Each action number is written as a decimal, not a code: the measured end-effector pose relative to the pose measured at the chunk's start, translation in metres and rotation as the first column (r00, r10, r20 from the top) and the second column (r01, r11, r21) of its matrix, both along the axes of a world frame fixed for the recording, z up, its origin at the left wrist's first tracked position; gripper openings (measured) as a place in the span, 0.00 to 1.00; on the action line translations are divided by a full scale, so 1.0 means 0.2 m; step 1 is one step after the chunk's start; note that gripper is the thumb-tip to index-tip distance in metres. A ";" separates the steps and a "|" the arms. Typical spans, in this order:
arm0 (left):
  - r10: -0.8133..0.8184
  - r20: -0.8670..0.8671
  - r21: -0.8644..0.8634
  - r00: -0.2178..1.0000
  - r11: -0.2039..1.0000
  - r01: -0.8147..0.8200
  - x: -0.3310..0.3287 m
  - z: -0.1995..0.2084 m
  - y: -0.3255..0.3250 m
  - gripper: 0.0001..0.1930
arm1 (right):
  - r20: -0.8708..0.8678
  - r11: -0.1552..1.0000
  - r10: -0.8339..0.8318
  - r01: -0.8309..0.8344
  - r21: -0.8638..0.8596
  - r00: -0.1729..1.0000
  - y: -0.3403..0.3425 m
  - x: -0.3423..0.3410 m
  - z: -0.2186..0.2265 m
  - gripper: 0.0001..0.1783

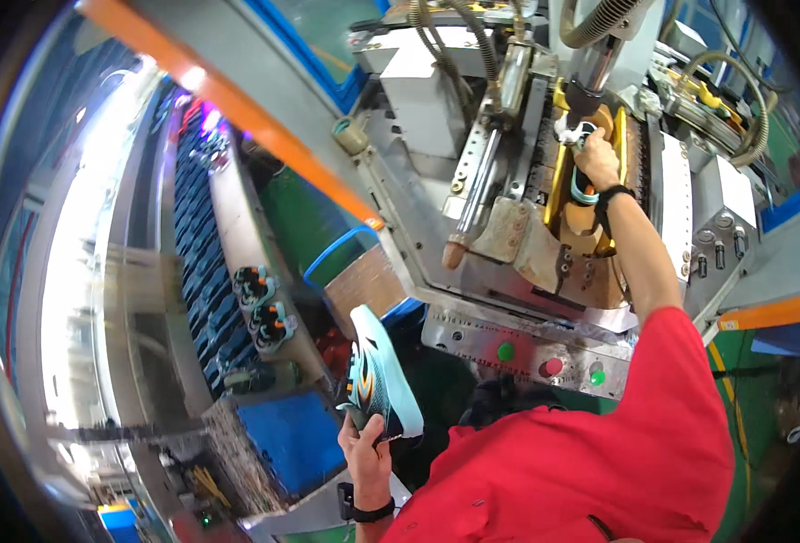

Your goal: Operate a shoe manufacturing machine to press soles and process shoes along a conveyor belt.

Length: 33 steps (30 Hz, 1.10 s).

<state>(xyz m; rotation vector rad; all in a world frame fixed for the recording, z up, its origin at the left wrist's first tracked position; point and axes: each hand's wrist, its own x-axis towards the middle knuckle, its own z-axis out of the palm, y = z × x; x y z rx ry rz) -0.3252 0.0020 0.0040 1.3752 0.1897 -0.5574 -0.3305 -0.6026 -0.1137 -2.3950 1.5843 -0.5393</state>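
Observation:
In my left hand [367,457] is a running shoe [386,373] with a thick pale-blue sole and a black upper marked in orange and white. My fingers are closed round its heel end, and the sole faces right. My right arm reaches forward into a press machine [526,244]. There my right hand [599,163] is closed on a second shoe [583,188], which sits between yellow side pads [620,136] under a dark vertical ram [585,95]. My fingers and the ram hide part of that shoe.
Left of me runs a conveyor [203,271] of dark-blue slats, with shoes [271,324] along its metal edge. An orange bar [237,113] crosses at the upper left. Green and red buttons [553,366] line the machine's front panel. A blue-rimmed bin [364,281] stands between conveyor and machine.

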 end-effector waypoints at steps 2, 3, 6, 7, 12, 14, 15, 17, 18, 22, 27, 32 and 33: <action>0.028 0.166 0.294 0.986 0.953 -0.076 -0.15 -0.07 0.12 0.18 | -0.123 0.966 0.108 -0.134 -0.222 0.986 0.16 -0.05 0.08 0.26; -0.054 0.302 0.472 0.952 0.876 -0.100 -0.25 -0.11 0.19 0.18 | -0.013 0.967 0.228 -0.228 -0.115 0.974 0.33 -0.05 0.20 0.24; 0.236 0.075 0.124 0.969 0.962 -0.244 -0.44 -0.17 0.26 0.19 | 0.209 0.809 0.579 -0.525 -0.263 0.788 1.04 -0.21 0.26 0.18; 0.270 0.064 0.069 0.961 0.959 -0.274 -0.47 -0.32 0.29 0.16 | 0.258 0.785 0.619 -0.585 -0.202 0.741 1.24 -0.27 0.20 0.12; 0.257 -0.161 -0.107 0.953 0.955 -0.276 -0.63 -0.21 0.22 0.17 | 0.206 0.524 0.842 -0.847 -0.095 0.498 1.60 -0.36 -0.53 0.04; 0.346 -0.253 -0.199 0.904 0.896 -0.398 -0.72 -0.27 0.32 0.18 | 0.231 0.421 0.888 -0.905 -0.065 0.397 1.59 -0.33 -0.76 0.05; 0.368 -0.240 -0.144 0.898 0.902 -0.407 -0.76 -0.30 0.36 0.18 | 0.260 0.371 0.901 -0.927 -0.047 0.348 1.57 -0.30 -0.84 0.05; 0.410 -0.221 -0.096 0.885 0.894 -0.438 -0.81 -0.34 0.47 0.18 | 0.226 0.392 0.901 -0.918 -0.055 0.371 1.55 -0.26 -0.95 0.04; 0.457 -0.253 -0.094 0.853 0.866 -0.491 -0.85 -0.34 0.54 0.18 | 0.225 0.358 0.915 -0.932 -0.066 0.335 1.56 -0.25 -0.96 0.04; 0.665 -0.265 -0.047 0.698 0.715 -0.698 -0.95 -0.43 0.83 0.16 | 0.235 0.428 0.886 -0.900 -0.080 0.400 1.55 -0.21 -0.97 0.06; 0.903 -0.227 0.061 0.366 0.388 -0.920 -1.04 -0.72 1.36 0.17 | 0.190 0.446 0.889 -0.882 -0.155 0.416 1.81 0.18 -0.57 0.10; 0.963 -0.202 0.105 0.179 0.203 -0.973 -1.00 -0.92 2.03 0.17 | 0.589 0.101 0.806 -0.969 -0.227 -0.054 2.53 0.80 0.12 0.12; 0.981 -0.173 0.167 0.085 0.115 -0.979 -0.99 -0.95 2.17 0.16 | 0.623 -0.024 0.756 -0.961 -0.275 -0.198 2.72 0.91 0.32 0.11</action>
